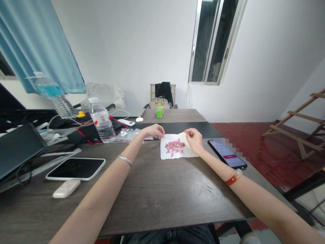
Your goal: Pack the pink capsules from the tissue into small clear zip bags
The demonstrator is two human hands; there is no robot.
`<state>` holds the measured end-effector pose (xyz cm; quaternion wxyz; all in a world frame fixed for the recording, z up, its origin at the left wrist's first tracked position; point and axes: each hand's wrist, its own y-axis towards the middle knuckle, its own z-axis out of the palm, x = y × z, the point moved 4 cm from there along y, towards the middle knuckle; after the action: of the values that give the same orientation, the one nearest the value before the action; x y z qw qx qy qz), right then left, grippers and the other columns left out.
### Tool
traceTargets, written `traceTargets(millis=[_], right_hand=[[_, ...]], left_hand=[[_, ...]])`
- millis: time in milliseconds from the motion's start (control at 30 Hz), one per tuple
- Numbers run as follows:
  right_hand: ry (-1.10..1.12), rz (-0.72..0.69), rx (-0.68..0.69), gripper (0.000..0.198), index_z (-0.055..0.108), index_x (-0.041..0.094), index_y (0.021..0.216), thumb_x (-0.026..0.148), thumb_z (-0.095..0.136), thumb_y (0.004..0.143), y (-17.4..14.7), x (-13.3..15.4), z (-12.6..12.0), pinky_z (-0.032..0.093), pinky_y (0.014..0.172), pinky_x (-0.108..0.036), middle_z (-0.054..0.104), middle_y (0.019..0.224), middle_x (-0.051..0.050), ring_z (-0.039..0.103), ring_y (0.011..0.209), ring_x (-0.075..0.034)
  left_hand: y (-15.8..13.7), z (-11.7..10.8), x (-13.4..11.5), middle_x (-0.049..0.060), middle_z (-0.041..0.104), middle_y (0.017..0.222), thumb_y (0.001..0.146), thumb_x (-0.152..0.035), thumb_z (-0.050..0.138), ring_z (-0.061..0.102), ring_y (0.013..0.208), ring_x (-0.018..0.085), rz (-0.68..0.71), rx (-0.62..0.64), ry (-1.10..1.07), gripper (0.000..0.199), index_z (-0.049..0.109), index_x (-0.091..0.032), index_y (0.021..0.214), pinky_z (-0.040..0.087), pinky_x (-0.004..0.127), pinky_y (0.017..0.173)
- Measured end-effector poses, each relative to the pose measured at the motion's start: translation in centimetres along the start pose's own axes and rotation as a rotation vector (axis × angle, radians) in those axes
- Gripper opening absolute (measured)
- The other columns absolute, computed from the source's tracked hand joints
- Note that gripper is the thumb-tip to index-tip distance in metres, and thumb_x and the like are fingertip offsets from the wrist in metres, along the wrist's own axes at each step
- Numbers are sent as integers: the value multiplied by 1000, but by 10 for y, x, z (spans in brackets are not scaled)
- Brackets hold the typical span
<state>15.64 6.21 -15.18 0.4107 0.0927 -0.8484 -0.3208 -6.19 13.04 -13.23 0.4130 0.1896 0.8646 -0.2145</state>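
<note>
A white paper sheet [165,153], perhaps a tissue, lies spread on the wooden table [142,189]. Pink beads or pills [174,148] are heaped on its middle, with several brown-gold capsule-like pieces [177,146] among them. My left hand [155,130] pinches the sheet's far left corner. At the far right corner, my right hand [194,139] grips the paper between thumb and fingers. The sheet's right edge is partly hidden behind my right hand.
Right of the sheet lies a lit phone [225,154]. On the left are a dark-screened phone [76,168], a white case [66,188], a laptop [20,149] and water bottles [103,122]. Farther back are a clear plastic bag [128,134] and a green box [159,112].
</note>
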Motion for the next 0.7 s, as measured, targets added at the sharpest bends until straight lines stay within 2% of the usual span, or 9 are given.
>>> traceTargets(millis=[100,167,300,367,433,533,600,700], right_hand=[[-34,-3,-1,24,65,15,75,7,43,70,1,1,0,43,71,-28,64,77,-6,55,73,-18],[-81,-11,29,25,65,15,78,6,43,71,1,2,-1,43,73,-28,64,79,-7,55,76,-18],[-319,-72,204,23,67,17,86,10,48,76,4,5,-1,41,79,-29,64,92,-8,56,91,-20],[-452,-106,344,18,68,18,88,15,52,78,6,6,-1,39,78,-29,63,97,-8,57,93,-21],[-529,-90,461,16,67,20,88,19,54,78,8,4,-3,38,73,-27,63,98,-7,58,90,-20],[-576,-11,529,15,65,20,88,23,55,79,11,-1,-7,37,67,-26,64,97,-6,60,87,-19],[-598,24,544,14,64,19,89,25,55,79,13,-4,-9,37,65,-26,65,97,-7,61,87,-19],[-621,43,555,15,63,19,89,25,54,79,12,-4,-9,36,64,-27,66,96,-7,62,88,-20]], left_hand=[[-1,0,-2,-1,64,62,56,-14,65,63,65,14,-15,-14,33,15,61,-14,71,41,21,57],[-4,-3,-2,-1,66,64,59,-14,65,64,68,13,-82,-35,119,14,61,-15,73,41,20,57],[-12,-11,0,3,68,64,59,-21,73,66,68,16,-283,-31,319,16,59,-14,63,39,19,53],[-16,-12,-1,7,69,64,55,-26,78,66,64,18,-359,47,357,22,61,-13,57,38,20,50],[-21,-7,-3,11,71,68,54,-30,80,67,64,19,-432,180,404,25,64,-12,56,37,19,47],[-25,3,-8,13,73,74,56,-34,79,68,68,20,-490,333,481,25,67,-12,56,35,18,46],[-23,7,-13,13,73,74,57,-32,78,69,68,21,-450,297,518,22,68,-12,57,37,19,47],[-16,8,-18,12,74,80,65,-26,71,69,70,20,-305,115,553,16,71,-12,70,43,20,53]])
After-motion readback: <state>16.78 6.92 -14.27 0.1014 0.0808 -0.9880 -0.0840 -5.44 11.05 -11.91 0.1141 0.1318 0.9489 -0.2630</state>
